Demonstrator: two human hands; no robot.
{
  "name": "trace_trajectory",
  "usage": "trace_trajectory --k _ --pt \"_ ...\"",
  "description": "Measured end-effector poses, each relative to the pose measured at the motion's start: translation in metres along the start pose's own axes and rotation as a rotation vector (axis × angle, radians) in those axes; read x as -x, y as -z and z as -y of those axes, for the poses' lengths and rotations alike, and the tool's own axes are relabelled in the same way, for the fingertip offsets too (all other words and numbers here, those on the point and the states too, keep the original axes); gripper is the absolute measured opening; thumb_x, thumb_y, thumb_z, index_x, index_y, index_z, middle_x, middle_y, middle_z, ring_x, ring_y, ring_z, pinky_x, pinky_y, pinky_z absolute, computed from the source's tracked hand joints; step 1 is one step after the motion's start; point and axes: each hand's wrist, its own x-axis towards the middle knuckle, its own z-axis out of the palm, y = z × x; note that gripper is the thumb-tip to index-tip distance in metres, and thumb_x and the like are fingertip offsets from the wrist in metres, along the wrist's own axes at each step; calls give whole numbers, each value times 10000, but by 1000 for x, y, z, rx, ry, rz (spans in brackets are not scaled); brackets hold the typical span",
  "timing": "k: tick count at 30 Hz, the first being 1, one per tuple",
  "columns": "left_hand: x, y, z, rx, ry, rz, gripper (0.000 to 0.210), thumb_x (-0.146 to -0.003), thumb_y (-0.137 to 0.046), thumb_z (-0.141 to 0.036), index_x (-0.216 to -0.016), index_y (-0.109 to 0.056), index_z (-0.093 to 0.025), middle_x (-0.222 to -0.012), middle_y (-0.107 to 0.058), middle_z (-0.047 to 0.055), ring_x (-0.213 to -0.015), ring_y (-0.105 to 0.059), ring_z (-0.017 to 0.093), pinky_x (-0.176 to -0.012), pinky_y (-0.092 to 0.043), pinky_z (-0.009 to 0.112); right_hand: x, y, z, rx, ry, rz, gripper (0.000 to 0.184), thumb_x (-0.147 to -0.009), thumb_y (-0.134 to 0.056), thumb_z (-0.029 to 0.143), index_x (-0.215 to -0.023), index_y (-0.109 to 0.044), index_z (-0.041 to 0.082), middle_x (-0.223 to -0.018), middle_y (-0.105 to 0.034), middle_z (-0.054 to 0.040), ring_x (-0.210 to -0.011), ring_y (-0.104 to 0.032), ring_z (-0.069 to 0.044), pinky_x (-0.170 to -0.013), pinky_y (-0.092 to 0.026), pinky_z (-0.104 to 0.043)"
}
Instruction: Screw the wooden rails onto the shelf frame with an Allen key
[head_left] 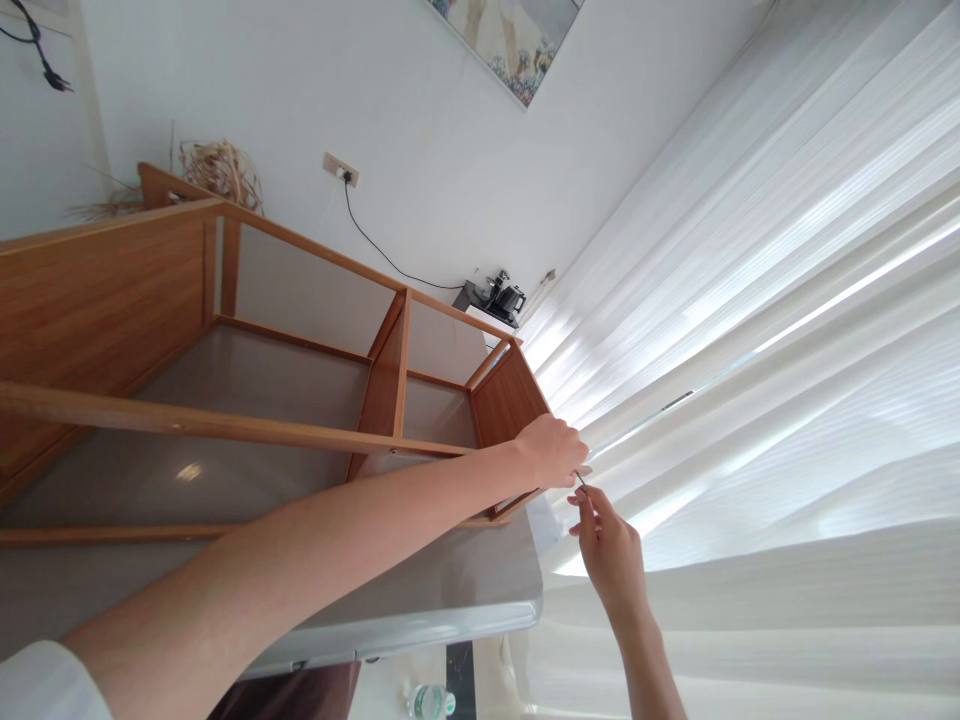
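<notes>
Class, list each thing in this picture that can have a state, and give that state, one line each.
Left hand: curled at the frame's end; grip unclear
Right hand: pinching the rod
Thin dark rod: held
Wooden frame: open-sided
Socket plug: plugged in
Top-left plug: unplugged
Curtains: mostly drawn
Bottle: capped

I had two hands, my left hand [551,450] and my right hand [609,550], at the right end of one wooden frame [300,433], and one thin dark rod [580,480] between them. The wooden frame had three panels [386,385] and stood on one grey table [472,570]. Beyond the frame I counted one picture [514,50], one outlet [331,161], two black plugs [56,80], one bunch of dried stalks [223,175] and one dark kettle [511,301]; below it, one bottle [427,702], and to its right, white curtains [810,450] I could not count
</notes>
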Motion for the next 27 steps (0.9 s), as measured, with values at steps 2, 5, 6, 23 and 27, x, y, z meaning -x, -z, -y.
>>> trace_trajectory --k 2,5,6,23,27 --pt "0 0 0 2 2 -1 209 -845 -600 -295 -844 -725 -128 -835 -724 116 -837 -689 274 -649 -493 342 2 -2 -1 53 10 -25 297 -1016 -304 423 -1087 -550 273 -1034 -725 -11 -627 -691 -145 -535 -426 -232" --pt "-1 -1 1 6 3 1 212 -848 -600 -306 -837 -722 -133 -841 -724 117 -837 -690 271 -650 -492 339 4 -4 -3 61 8 -52 306 -1015 -300 425 -1063 -552 259 -1027 -729 -22 -607 -685 -141 -511 -416 -226" --pt "-1 -1 1 7 3 0 209 -847 -602 -307 -835 -720 -134 -840 -723 116 -835 -691 271 -649 -492 339 5 -4 -4 56 8 -62 320 -1013 -296 431 -1055 -559 254 -1009 -733 -29 -599 -683 -142 -502 -413 -224" --pt "-2 -5 2 5 -11 -10 216 -840 -599 -313 -840 -719 -133 -834 -723 123 -825 -687 282 -611 -482 342 2 -3 -11 429 190 -260 363 -1020 -318 319 -1120 -653 225 -879 -734 -47 -512 -579 -125 -455 -261 -237" --pt "-3 -5 2 7 -10 -12 219 -838 -606 -317 -865 -719 -131 -835 -722 132 -831 -688 279 -613 -480 332 3 -1 -17 628 267 -307 371 -992 -327 168 -1154 -656 225 -927 -738 -39 -466 -520 -93 -454 -242 -250"
